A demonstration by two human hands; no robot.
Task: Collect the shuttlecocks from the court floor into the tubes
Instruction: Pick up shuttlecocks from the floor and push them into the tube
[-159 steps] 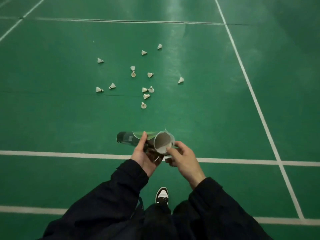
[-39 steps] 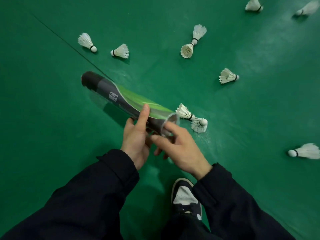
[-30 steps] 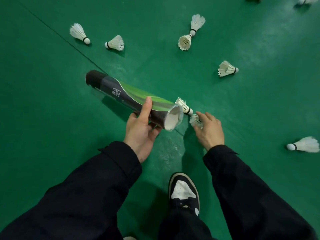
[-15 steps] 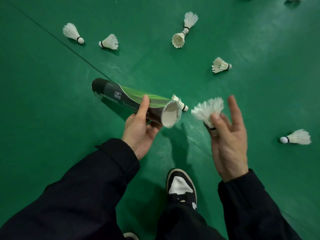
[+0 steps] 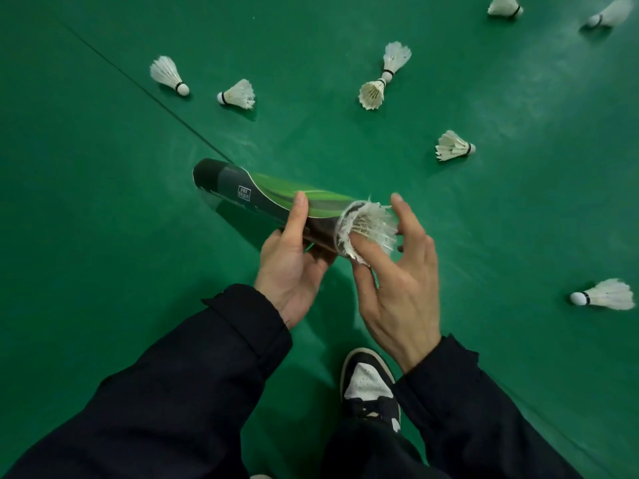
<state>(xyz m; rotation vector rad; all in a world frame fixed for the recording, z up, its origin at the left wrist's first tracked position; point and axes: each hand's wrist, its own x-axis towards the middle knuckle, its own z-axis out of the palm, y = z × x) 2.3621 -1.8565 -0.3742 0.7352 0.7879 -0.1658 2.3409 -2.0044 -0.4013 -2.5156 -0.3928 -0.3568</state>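
On green court floor (image 5: 86, 236), listed left to right.

Loose shuttlecock (image 5: 169, 76) and second shuttlecock (image 5: 237, 95), upper left, lying on their sides, near each other.

Tube (image 5: 269, 202): dark and green cylinder, held nearly level just above the floor, closed end left, open mouth right.

Left hand (image 5: 294, 267): wrapped round the tube near its mouth, thumb on top.

Shuttlecock at the mouth (image 5: 371, 228): cork end inside, feather skirt protruding.

Right hand (image 5: 401, 281): fingers spread around the skirt; thumb beside the feathers. Whether it pinches them or only guides them cannot be told.

Further shuttlecocks: a touching pair (image 5: 380, 84), one to their right (image 5: 453, 146), one far right (image 5: 601, 295), two at the top edge.

Handling, as judged: very light; feathers brittle and easily crushed. Best taken at the cork or low on the skirt, fed cork-first.
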